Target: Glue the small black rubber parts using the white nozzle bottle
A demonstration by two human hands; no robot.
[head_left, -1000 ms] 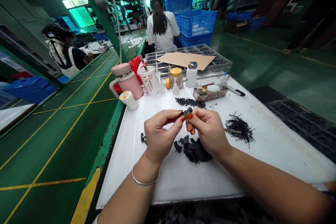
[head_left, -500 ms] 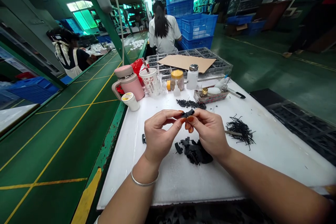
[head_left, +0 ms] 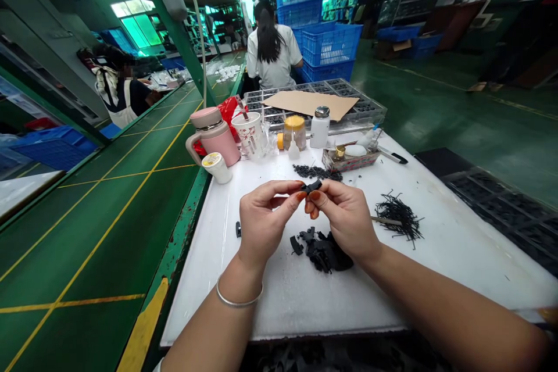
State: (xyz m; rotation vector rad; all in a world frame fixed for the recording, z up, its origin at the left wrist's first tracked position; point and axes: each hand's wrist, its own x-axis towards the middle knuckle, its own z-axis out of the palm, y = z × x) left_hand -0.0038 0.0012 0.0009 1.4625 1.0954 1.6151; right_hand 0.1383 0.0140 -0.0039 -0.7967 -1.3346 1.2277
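Between the fingertips of both hands is a small black plastic part (head_left: 312, 186), held above the white tabletop (head_left: 288, 308). My left hand (head_left: 265, 221) pinches its left end with thumb and forefinger. At the other end, my right hand (head_left: 351, 218) grips it the same way, and a thin rod (head_left: 383, 220) sticks out past that hand on its right. Below the hands lies a heap of black plastic pieces (head_left: 325, 253), partly covered by my right hand. Another small black piece (head_left: 238, 229) rests left of my left wrist.
Thin black pins (head_left: 399, 216) lie in a pile at right, tiny black rings (head_left: 316, 172) beyond the hands. Behind stand a pink mug (head_left: 217, 139), a paper cup (head_left: 248, 135), a pump bottle (head_left: 320, 128) and a small box (head_left: 351, 158). A green conveyor (head_left: 96, 215) runs along the left; two co-workers sit further off.
Both hands keep hold of the black part in nearly the same spot. The fingers have shifted very slightly around it.
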